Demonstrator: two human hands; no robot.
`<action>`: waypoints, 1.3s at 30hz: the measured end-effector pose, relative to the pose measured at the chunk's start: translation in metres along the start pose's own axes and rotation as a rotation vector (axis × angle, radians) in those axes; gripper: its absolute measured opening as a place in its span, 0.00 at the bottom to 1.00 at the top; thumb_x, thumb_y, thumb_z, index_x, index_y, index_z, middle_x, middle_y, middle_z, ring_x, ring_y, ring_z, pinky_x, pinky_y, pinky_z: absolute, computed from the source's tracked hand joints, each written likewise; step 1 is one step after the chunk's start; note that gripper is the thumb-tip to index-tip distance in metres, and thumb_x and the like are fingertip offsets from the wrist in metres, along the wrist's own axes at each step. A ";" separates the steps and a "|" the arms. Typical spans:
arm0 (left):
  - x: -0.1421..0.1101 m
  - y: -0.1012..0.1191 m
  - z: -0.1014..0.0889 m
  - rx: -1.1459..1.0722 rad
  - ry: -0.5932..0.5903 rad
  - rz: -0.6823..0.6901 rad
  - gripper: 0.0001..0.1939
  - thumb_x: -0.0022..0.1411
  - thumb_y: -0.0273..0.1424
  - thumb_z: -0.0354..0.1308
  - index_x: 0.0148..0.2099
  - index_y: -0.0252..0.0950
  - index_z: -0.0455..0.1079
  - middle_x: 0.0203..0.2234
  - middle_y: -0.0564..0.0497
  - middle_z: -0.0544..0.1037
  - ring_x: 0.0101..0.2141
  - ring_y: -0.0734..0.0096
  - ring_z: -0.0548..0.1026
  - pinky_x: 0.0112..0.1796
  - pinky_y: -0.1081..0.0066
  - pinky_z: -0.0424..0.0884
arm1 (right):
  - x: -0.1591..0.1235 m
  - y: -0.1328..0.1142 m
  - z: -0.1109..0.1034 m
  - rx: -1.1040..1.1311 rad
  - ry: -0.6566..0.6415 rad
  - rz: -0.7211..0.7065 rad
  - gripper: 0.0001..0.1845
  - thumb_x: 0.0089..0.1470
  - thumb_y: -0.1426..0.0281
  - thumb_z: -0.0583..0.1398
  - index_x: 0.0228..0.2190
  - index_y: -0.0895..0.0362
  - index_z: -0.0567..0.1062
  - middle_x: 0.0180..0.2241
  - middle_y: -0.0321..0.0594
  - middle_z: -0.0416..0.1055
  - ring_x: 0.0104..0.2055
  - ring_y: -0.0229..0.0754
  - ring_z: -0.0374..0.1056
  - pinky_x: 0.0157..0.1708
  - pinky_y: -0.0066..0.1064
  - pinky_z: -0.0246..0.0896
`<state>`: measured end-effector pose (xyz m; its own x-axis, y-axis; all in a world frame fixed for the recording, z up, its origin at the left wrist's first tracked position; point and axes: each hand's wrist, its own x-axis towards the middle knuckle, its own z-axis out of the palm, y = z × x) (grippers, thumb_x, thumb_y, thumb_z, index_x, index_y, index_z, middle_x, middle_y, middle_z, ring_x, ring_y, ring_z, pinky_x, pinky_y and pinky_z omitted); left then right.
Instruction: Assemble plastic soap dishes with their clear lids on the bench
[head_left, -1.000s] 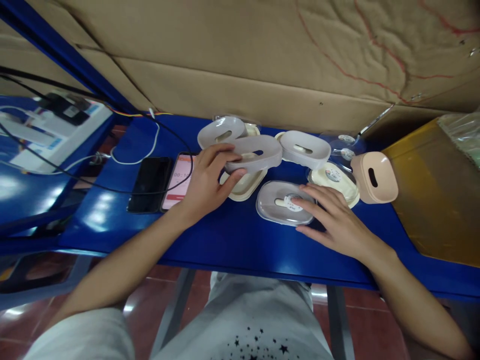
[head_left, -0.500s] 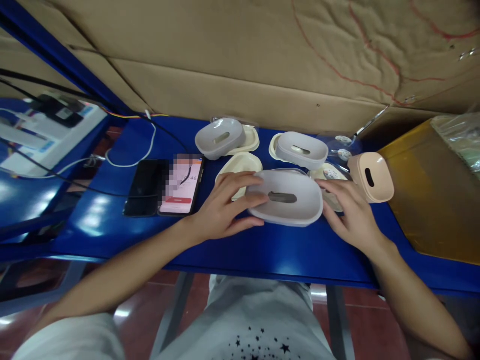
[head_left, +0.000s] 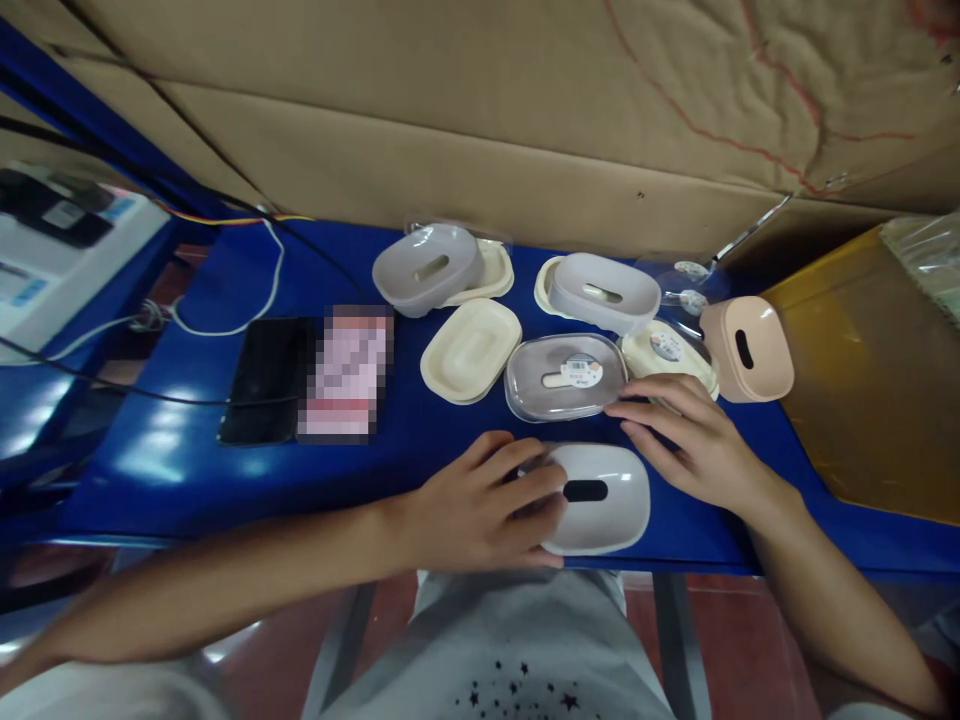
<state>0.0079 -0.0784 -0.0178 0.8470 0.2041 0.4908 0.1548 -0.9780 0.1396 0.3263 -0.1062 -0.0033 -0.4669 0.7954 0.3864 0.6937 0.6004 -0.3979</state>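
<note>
My left hand [head_left: 484, 505] rests on a grey oval soap-dish shell [head_left: 600, 497] with a dark slot, near the front edge of the blue table [head_left: 187, 470], fingers curled over its left end. My right hand [head_left: 694, 445] lies just to the right of it, fingers spread and loosely bent, its fingertips touching the edge of a clear-lidded grey dish [head_left: 566, 376] with a round sticker. A cream tray [head_left: 471, 350] sits left of that dish.
Further back stand two grey shells on cream trays [head_left: 429, 268] [head_left: 604, 291], a cream lidded dish [head_left: 667, 352] and a pink shell [head_left: 748, 349] on its side. Two phones [head_left: 307, 378] and cables lie left. A cardboard wall rises behind; a yellow bin [head_left: 870, 380] stands right.
My left hand lifted the grey shell off the cream tray, carried it right and then down to the table's front edge. My right hand left the lidded dish's top and now touches its right edge.
</note>
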 end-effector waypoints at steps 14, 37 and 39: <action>0.003 -0.009 -0.007 0.008 -0.057 -0.007 0.21 0.73 0.51 0.64 0.49 0.38 0.77 0.48 0.46 0.80 0.52 0.53 0.74 0.53 0.55 0.68 | 0.000 -0.001 0.000 -0.040 0.018 -0.019 0.21 0.66 0.72 0.65 0.58 0.45 0.79 0.53 0.43 0.79 0.55 0.53 0.76 0.55 0.52 0.72; 0.000 -0.063 -0.017 0.324 -0.061 -0.646 0.39 0.69 0.54 0.65 0.70 0.36 0.66 0.66 0.29 0.71 0.60 0.32 0.75 0.54 0.45 0.74 | 0.002 -0.044 0.008 0.011 -0.224 -0.244 0.28 0.65 0.55 0.67 0.58 0.58 0.76 0.53 0.49 0.80 0.52 0.53 0.73 0.54 0.48 0.68; 0.000 -0.070 -0.015 0.336 -0.166 -0.782 0.44 0.65 0.54 0.69 0.73 0.35 0.62 0.69 0.28 0.68 0.62 0.29 0.73 0.56 0.42 0.73 | 0.001 -0.048 0.010 -0.027 -0.277 -0.241 0.32 0.63 0.52 0.68 0.60 0.58 0.75 0.57 0.51 0.78 0.56 0.56 0.71 0.57 0.51 0.66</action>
<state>-0.0104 -0.0092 -0.0142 0.4939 0.8399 0.2250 0.8436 -0.5255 0.1102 0.2871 -0.1338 0.0082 -0.7468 0.6258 0.2252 0.5583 0.7739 -0.2990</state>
